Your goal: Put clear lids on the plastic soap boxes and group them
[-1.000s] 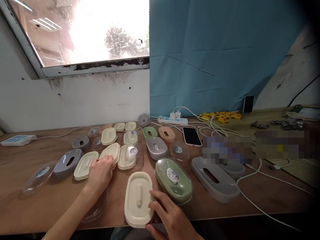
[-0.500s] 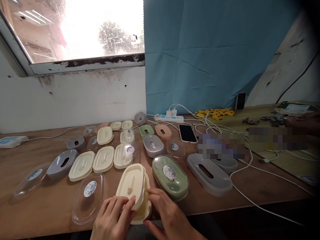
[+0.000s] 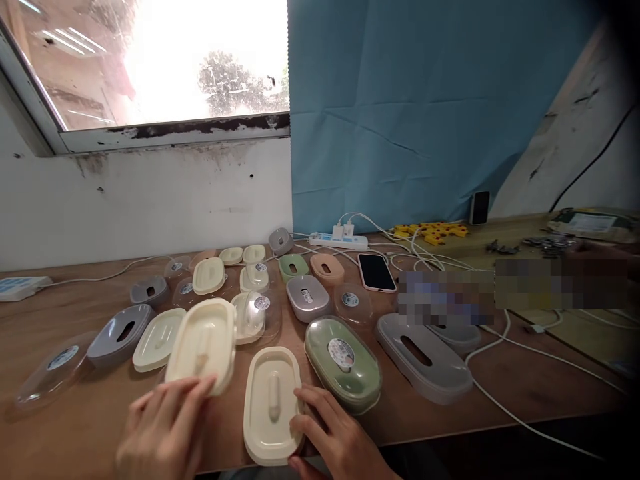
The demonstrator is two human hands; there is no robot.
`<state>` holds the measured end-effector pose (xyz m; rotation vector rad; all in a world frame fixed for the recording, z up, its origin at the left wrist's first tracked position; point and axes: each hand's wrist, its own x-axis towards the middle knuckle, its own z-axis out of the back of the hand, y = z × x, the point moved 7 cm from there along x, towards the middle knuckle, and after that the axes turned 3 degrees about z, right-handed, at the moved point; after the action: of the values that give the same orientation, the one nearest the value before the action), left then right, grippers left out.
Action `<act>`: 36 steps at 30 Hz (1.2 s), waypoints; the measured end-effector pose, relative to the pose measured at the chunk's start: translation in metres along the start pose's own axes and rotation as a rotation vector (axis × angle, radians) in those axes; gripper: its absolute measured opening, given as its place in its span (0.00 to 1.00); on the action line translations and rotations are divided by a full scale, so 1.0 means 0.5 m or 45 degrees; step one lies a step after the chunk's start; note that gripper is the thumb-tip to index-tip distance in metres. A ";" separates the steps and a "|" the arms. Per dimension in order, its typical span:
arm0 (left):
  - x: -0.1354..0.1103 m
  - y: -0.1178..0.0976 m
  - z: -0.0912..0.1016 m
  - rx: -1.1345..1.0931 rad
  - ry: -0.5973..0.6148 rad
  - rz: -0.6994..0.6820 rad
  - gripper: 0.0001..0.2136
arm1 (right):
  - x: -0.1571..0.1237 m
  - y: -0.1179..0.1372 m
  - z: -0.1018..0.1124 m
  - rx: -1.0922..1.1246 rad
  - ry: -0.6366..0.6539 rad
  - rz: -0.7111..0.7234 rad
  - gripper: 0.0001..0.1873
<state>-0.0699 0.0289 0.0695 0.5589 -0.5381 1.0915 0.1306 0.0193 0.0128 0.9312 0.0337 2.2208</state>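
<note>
My left hand (image 3: pixel 163 433) grips the near end of a cream oval tray (image 3: pixel 203 345) and holds it tilted above the wooden table (image 3: pixel 500 387). A second cream oval tray (image 3: pixel 271 402) lies flat at the table's near edge. My right hand (image 3: pixel 336 439) rests with curled fingers against that tray's right side. Just right of it sits a green oval box with a clear stickered lid (image 3: pixel 343 357).
Many small oval trays and clear lids in cream, grey, green and pink lie across the table. A large grey slotted tray (image 3: pixel 423 357) lies at the right. A phone (image 3: pixel 376 272), power strip (image 3: pixel 339 241) and white cables are behind. Another person's hand shows at the far right edge.
My left hand came to the stacked cream trays, lifted the upper one off and carried it left. The lower tray stays flat under my right hand.
</note>
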 end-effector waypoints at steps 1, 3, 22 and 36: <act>0.005 0.030 -0.009 0.089 0.027 0.058 0.14 | 0.000 0.000 0.000 0.008 0.003 -0.003 0.10; 0.021 0.091 -0.034 0.217 0.108 0.179 0.13 | 0.001 0.001 0.002 0.021 0.005 -0.009 0.10; 0.102 0.126 -0.121 -0.033 0.479 0.311 0.16 | 0.003 0.004 0.006 0.023 0.022 -0.026 0.10; 0.147 -0.056 -0.170 -0.002 0.677 -0.174 0.13 | -0.003 -0.002 -0.007 -0.059 0.005 0.021 0.11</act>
<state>-0.0063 0.1240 0.0504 0.2790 -0.0363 1.0555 0.1298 0.0197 0.0090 0.9049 -0.0239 2.2287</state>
